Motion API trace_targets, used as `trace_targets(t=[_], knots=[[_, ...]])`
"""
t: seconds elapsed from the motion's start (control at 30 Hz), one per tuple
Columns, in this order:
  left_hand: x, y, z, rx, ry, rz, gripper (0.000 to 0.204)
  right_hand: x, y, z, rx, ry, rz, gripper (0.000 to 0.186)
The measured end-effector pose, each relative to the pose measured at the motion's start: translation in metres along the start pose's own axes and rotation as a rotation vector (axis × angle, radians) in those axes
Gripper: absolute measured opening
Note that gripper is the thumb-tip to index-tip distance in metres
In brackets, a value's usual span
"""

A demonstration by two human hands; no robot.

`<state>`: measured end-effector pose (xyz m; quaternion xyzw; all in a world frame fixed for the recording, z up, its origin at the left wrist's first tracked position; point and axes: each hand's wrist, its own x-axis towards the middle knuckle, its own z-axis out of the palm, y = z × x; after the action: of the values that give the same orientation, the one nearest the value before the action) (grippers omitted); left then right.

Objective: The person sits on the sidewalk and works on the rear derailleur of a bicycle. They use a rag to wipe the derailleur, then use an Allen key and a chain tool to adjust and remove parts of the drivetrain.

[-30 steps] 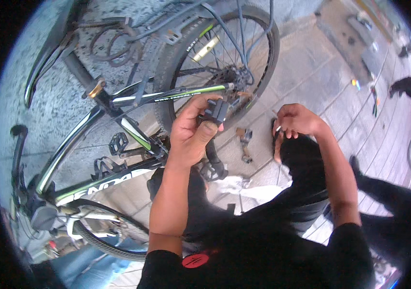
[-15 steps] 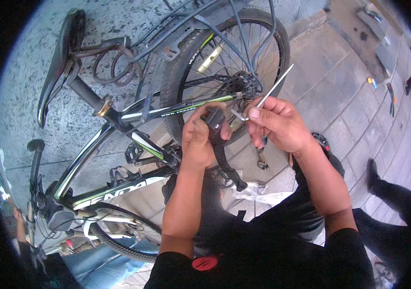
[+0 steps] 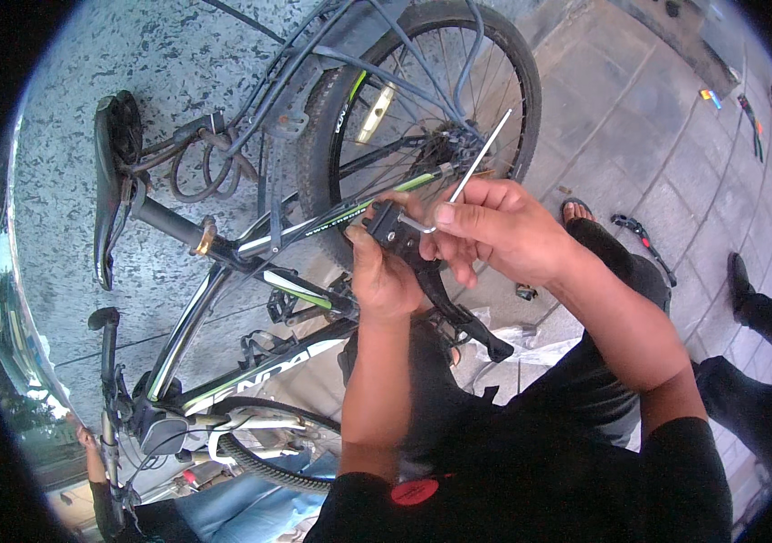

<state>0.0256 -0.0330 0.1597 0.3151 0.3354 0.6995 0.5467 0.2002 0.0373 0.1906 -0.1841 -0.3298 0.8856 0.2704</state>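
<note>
My left hand [image 3: 379,276] is wrapped round a black metal bracket [image 3: 388,217] with a long black arm [image 3: 476,337], apparently a bicycle kickstand, reaching down to the right. Right beside it, my right hand [image 3: 501,233] pinches a silver L-shaped hex key [image 3: 485,151]. The key's short end is at or close to a bolt on the bracket; whether it is seated I cannot tell. Behind both hands lies a black, white and green bicycle [image 3: 178,348], its rear wheel [image 3: 521,86] at the top and its saddle [image 3: 114,181] at the left.
A person's shod foot and dark trouser leg [image 3: 757,303] are at the right. Another person's hand [image 3: 89,437] touches the bicycle at lower left. Tools [image 3: 748,122] and a black-and-red part [image 3: 639,235] lie on the paving. Crumpled white plastic [image 3: 530,335] lies under my hands.
My right hand came up and left, now gripping the hex key with its short end moved onto or near the bracket. My left hand moved slightly down and right, tilting the bracket's arm rightward.
</note>
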Motion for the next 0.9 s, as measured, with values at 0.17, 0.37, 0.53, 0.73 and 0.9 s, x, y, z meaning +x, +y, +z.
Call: trace_targets(t=[0.17,0.37,0.53,0.73,0.9], knots=[[0.001,0.000,-0.006,-0.068,-0.089,-0.032,0.070,0.002,0.009,0.001,0.203,0.023,0.079,0.026],[0.000,0.006,-0.001,0.247,0.011,0.106,0.087,0.003,0.020,0.002,0.295,-0.003,0.059,0.024],[-0.005,0.012,0.001,0.507,-0.044,0.132,0.085,0.008,0.007,0.004,0.161,0.061,-0.056,0.026],[-0.016,-0.001,0.012,0.851,-0.151,0.150,0.053,0.024,-0.019,-0.023,0.627,0.411,0.044,0.033],[-0.020,-0.013,0.017,0.695,-0.051,-0.003,0.045,0.036,-0.010,-0.017,0.409,0.606,-0.114,0.032]])
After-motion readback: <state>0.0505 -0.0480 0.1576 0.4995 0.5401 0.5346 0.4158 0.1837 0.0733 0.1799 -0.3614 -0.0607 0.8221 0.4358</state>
